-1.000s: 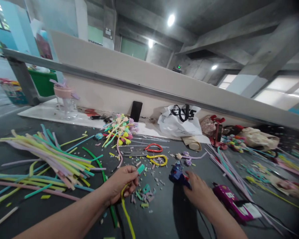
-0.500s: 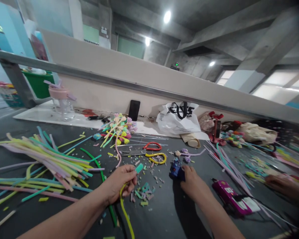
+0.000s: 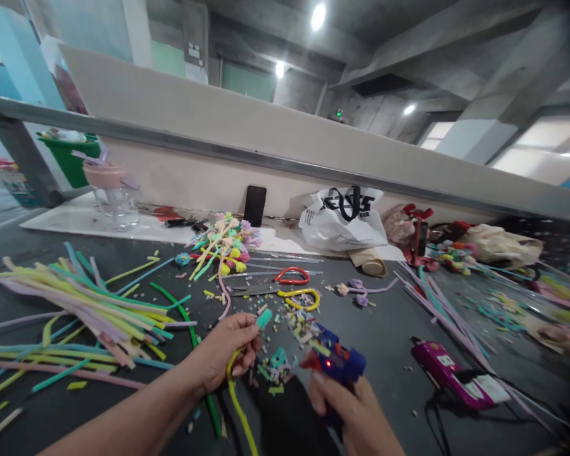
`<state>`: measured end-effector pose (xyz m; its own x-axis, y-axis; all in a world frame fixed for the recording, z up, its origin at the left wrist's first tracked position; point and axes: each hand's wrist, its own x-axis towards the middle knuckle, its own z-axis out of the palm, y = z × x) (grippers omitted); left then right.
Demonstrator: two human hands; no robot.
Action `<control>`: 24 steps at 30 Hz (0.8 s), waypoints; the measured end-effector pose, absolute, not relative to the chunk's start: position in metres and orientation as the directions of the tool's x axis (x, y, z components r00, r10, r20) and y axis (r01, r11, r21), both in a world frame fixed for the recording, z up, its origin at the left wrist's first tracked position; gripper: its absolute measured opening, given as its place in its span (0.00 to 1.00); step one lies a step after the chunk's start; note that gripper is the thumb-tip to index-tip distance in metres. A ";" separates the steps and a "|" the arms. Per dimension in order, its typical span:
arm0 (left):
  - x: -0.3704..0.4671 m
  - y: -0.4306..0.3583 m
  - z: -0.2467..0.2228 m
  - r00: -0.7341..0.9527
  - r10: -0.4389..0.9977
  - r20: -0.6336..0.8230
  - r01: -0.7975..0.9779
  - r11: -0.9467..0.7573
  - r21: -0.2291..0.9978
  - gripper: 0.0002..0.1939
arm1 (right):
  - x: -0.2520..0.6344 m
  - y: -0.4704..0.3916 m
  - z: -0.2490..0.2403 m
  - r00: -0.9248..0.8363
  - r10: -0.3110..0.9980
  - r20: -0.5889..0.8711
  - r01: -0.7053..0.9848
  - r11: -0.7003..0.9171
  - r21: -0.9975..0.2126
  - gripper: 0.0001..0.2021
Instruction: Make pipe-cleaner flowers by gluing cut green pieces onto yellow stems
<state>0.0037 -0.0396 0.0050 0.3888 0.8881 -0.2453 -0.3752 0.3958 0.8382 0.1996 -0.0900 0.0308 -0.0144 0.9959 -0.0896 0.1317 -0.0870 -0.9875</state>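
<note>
My left hand (image 3: 235, 351) is closed, pinching a short teal chenille piece (image 3: 264, 318) at its fingertips. A yellow chenille stem (image 3: 240, 408) hangs down from the same hand; whether the two are joined is hidden by the fingers. My right hand (image 3: 342, 402) grips a blue glue gun (image 3: 346, 361), somewhat blurred, with a small red light on its side. Its nozzle points left towards the teal piece but stays apart from it. Short cut scraps (image 3: 276, 367) lie between both hands. Beyond them are scissors (image 3: 300, 299) with one red and one yellow handle loop.
Chenille stems (image 3: 95, 297) are heaped at left, and fuzzy flowers (image 3: 228, 244) lie behind the scissors. A purple flower stem (image 3: 365, 291) lies right of centre. On the right sits a magenta device (image 3: 449, 370) with a black cord. Another person's hand (image 3: 563, 335) shows at far right.
My right hand has lifted the glue gun off the table and brought it left and nearer to me, turning its nozzle leftward. My left hand has stayed nearly still.
</note>
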 end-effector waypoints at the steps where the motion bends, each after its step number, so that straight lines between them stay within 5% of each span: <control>1: 0.004 -0.039 0.004 0.385 0.888 -0.252 -0.377 0.400 0.836 0.14 | 0.193 -0.095 0.027 -0.033 0.995 -0.095 0.114 -0.091 -0.989 0.19; 10: 0.005 -0.041 0.003 0.328 0.909 -0.256 -0.363 0.371 0.855 0.12 | 0.175 -0.105 0.002 0.011 0.998 -0.067 0.326 -0.067 -0.943 0.21; 24: 0.007 -0.041 0.002 0.311 0.914 -0.260 -0.343 0.363 0.866 0.12 | 0.174 -0.105 0.001 -0.051 0.999 0.008 0.407 0.028 -0.913 0.20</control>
<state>0.0068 -0.0409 0.0015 0.3108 0.9141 -0.2604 -0.3427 0.3633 0.8663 0.1736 -0.1054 0.0008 -0.0511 0.9987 0.0078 0.4069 0.0280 -0.9131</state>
